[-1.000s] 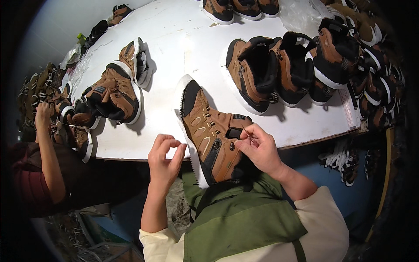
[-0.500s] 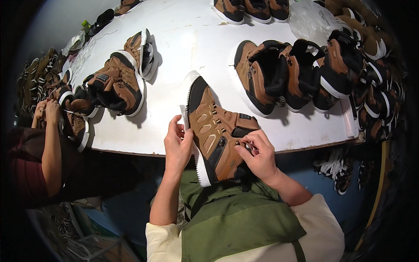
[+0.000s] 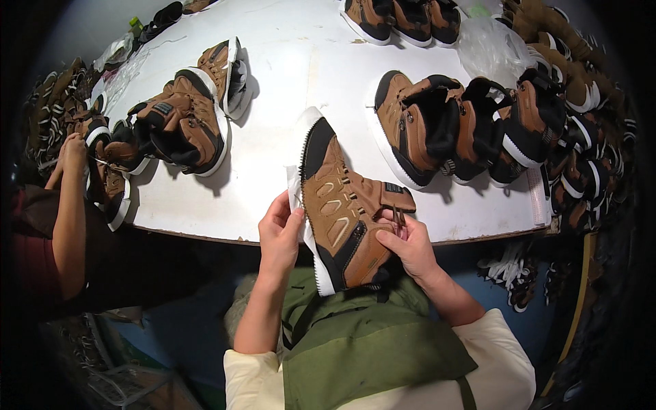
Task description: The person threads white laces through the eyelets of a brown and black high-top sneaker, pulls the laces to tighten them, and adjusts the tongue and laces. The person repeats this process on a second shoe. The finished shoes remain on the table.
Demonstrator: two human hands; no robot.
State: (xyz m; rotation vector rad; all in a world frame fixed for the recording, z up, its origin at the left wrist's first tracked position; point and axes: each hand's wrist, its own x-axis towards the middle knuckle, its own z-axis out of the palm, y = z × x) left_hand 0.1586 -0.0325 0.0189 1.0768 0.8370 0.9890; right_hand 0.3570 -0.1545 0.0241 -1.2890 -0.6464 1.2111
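Observation:
A brown and black ankle boot (image 3: 335, 212) with a white, toothed-edge sole stands tilted in front of me, toe pointing away, over the table's near edge. My left hand (image 3: 279, 232) is closed on its sole side, thumb against the edge. A thin white sheet or strip (image 3: 294, 188) shows between those fingers and the sole. My right hand (image 3: 410, 246) is closed at the boot's ankle opening, its thumb on the brown collar. From its fingers rises a small dark two-pronged tool (image 3: 398, 216), perhaps snips or tweezers; its lower part is hidden.
Matching boots (image 3: 417, 130) stand in a row at right on the white table (image 3: 273, 150). More boots (image 3: 184, 123) lie at left, and others (image 3: 403, 20) stand at the far edge. Shoes pile up on both sides. A co-worker's hands (image 3: 72, 154) handle a shoe at far left.
The two dark prongs now show above my right fingers, which have shifted slightly on the collar. The boot remains between my hands. The whole view has shifted slightly.

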